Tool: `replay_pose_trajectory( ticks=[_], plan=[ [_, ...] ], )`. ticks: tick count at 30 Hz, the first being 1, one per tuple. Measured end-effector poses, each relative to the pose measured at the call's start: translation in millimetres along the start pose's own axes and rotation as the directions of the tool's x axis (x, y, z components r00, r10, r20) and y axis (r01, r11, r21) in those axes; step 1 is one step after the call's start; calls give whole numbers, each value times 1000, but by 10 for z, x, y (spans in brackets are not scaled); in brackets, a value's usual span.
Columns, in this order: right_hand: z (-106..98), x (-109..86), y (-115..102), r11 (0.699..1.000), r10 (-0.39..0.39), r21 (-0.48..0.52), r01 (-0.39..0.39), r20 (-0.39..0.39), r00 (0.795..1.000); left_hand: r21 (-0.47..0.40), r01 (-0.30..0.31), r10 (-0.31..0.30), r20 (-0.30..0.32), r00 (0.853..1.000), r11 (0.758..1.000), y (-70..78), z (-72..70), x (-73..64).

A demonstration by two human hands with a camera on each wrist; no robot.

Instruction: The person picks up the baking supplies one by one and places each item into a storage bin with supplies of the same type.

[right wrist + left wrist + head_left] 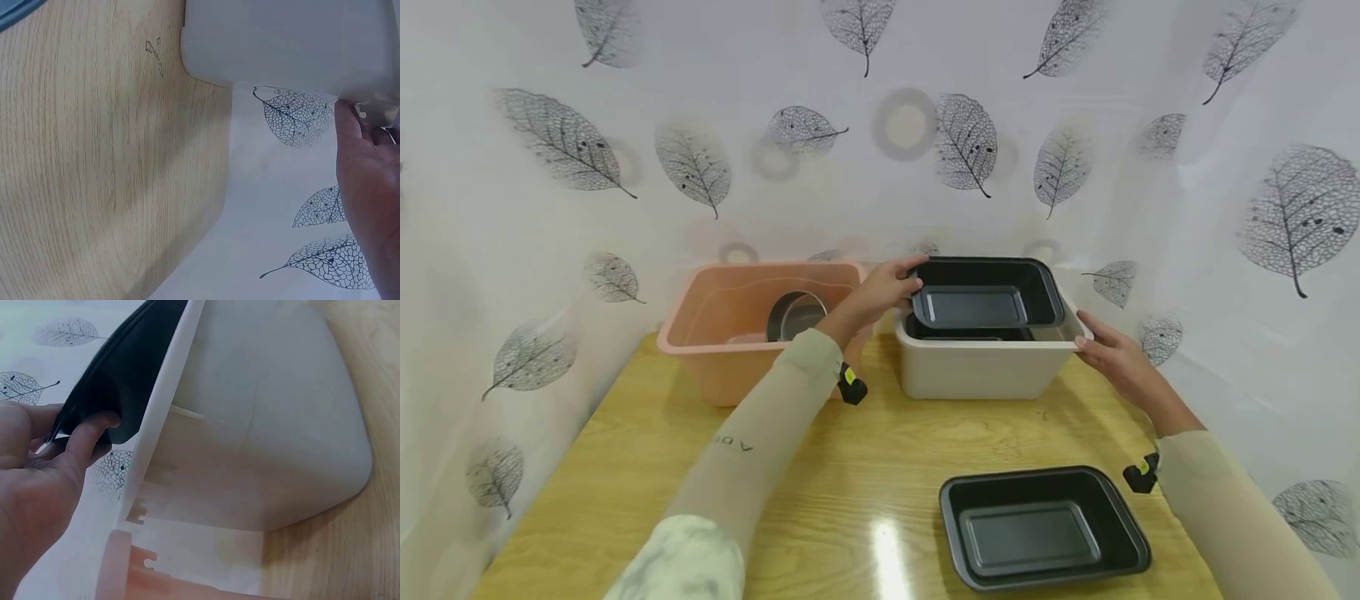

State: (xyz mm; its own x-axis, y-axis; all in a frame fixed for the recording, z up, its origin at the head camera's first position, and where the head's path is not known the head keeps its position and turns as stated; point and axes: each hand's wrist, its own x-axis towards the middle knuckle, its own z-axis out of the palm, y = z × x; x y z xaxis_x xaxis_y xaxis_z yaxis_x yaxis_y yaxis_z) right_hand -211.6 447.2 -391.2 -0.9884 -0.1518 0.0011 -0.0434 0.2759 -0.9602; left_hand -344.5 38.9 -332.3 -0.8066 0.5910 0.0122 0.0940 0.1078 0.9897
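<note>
Now your left fingers (909,265) pinch the black pan (972,307) to their right, your right fingers (1097,327) gripping the white bin (977,371), seemingly steadying it.

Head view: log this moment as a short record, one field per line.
Left grip: pinches the left end of a black pan
Black pan: over the white bin's opening; contact unclear
Right grip: holds the white bin's right rim
White bin inside: something black, mostly hidden
Pink bin: round metal tin inside
Second pan: black, on the table, in front of the white bin
</note>
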Motion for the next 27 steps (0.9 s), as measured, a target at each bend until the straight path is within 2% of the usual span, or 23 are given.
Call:
replay_pose_trajectory(
  ticks=[8, 11, 15, 20, 23, 27],
  plan=[
    [-1, -6, 7, 1000, -8, -4, 8, 5, 1000, 32, 31, -31, -12, 999, 999, -84, 22, 251],
    [0, -4, 1, 1000, -16, 10, 16, 8, 1000, 33, 40, -39, -19, 999, 999, -105, 58, 331],
    [-8, -28, -8, 999, -21, 42, 21, 3, 1000, 91, 36, -36, -6, 999, 995, -110, 159, 421],
    [10, -25, 6, 998, -21, 53, 21, 5, 1000, 95, 71, -74, 23, 997, 993, -132, 225, 480],
    [13, -24, 16, 1000, -25, 18, 25, 5, 1000, 74, 105, -107, 21, 994, 992, -142, 252, 508],
    [9, -13, 13, 999, -45, 20, 45, 1, 999, 97, 131, -133, 17, 991, 987, -133, 268, 514]
  ],
)
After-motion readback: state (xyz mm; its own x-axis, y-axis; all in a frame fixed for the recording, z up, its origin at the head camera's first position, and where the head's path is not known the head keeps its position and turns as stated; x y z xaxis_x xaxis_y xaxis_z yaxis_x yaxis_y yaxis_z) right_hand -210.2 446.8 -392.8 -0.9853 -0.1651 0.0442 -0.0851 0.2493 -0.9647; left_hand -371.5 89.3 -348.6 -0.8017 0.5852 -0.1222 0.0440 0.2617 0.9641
